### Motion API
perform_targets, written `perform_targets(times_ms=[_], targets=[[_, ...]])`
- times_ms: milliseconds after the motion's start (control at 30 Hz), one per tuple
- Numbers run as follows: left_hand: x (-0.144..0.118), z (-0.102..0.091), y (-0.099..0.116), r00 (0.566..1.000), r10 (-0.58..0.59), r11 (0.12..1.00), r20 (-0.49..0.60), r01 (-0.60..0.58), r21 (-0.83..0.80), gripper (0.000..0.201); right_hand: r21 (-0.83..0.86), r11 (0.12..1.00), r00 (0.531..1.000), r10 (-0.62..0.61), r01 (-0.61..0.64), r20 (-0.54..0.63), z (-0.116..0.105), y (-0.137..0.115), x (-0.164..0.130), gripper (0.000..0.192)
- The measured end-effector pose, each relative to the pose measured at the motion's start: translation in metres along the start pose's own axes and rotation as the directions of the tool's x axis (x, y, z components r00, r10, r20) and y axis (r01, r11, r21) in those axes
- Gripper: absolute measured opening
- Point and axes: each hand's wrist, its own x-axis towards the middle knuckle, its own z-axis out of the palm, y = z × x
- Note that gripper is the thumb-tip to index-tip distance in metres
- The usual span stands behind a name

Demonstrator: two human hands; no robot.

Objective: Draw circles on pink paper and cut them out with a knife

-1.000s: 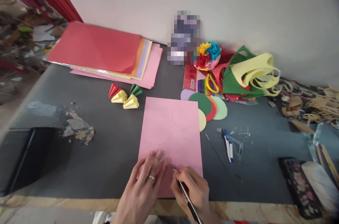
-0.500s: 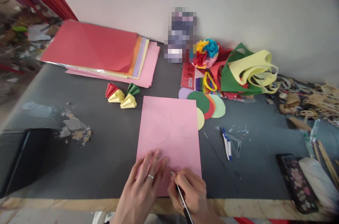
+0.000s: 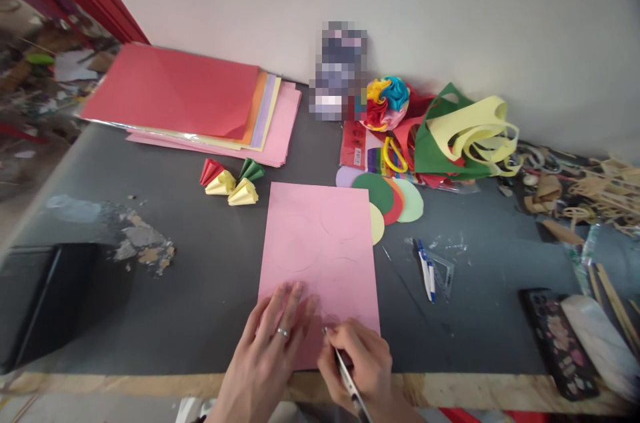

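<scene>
A pink sheet of paper (image 3: 320,256) lies flat on the dark table (image 3: 210,290), its near edge close to the person, so both hands can work on its lower part without reaching. Faint curved lines already show on the paper's upper half.

The left hand (image 3: 273,360) rests palm down on the sheet's near left corner, fingers stretched forward and close together, a ring on one of them; it seems to be pinning the paper so it cannot slide. It grips nothing.

The right hand (image 3: 357,366) is curled around a pen (image 3: 343,370), pinched between thumb and fingers, the tip touching the paper just right of the left fingertips.

Off to the right lie coloured paper circles (image 3: 390,200), touching the sheet's right edge, and a second pen (image 3: 425,268) on a clear ruler. Folded paper cones (image 3: 233,183) sit beyond the sheet's far left corner, near a stack of coloured paper (image 3: 200,103).
</scene>
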Motion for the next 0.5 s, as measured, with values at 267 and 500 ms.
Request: perform_targets(times_ms=[267, 500], targets=[[-0.01, -0.005, -0.01, 0.991, 0.116, 0.993, 0.063, -0.114, -0.032, 0.053, -0.281, 0.957, 0.997, -0.068, 0.072, 0.022, -0.029, 0.045, 0.046, 0.034], [-0.009, -0.003, -0.001, 0.994, 0.092, 0.996, 0.058, -0.09, -0.029, 0.055, -0.439, 0.898, 0.999, -0.006, 0.029, 0.054, -0.009, 0.059, 0.069, 0.033]])
